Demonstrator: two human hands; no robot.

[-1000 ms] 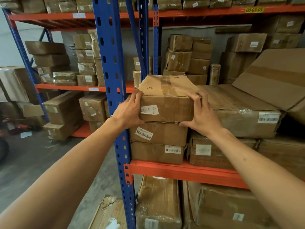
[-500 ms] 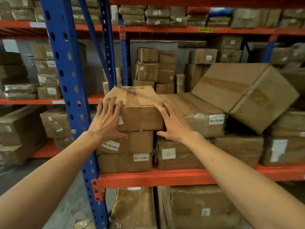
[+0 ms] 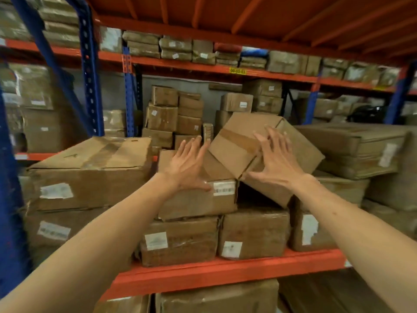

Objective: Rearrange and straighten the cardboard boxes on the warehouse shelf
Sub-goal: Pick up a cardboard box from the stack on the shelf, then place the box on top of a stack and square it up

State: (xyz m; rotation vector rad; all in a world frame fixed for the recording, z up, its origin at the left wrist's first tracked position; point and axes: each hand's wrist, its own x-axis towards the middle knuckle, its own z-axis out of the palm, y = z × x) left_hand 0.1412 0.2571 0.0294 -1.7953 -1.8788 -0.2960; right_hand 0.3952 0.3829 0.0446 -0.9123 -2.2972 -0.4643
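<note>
A large cardboard box (image 3: 239, 141) lies tilted on the shelf, one corner down in a gap, leaning on a flat wrapped box (image 3: 198, 199) to its left. My right hand (image 3: 274, 161) is spread over the tilted box's near face, fingers apart. My left hand (image 3: 187, 166) hovers with fingers apart over the flat box, just left of the tilted one. At the left a taped box (image 3: 90, 170) tops a straight stack by the blue upright.
The orange shelf beam (image 3: 225, 269) runs along the front. Blue uprights (image 3: 90, 75) stand at the left. More boxes fill the right side (image 3: 354, 147), the row below (image 3: 252, 231) and the racks behind (image 3: 173, 114). An orange deck is overhead.
Both hands left the taped box at the left and moved right to the tilted box. My view shifted right and closer to the shelf.
</note>
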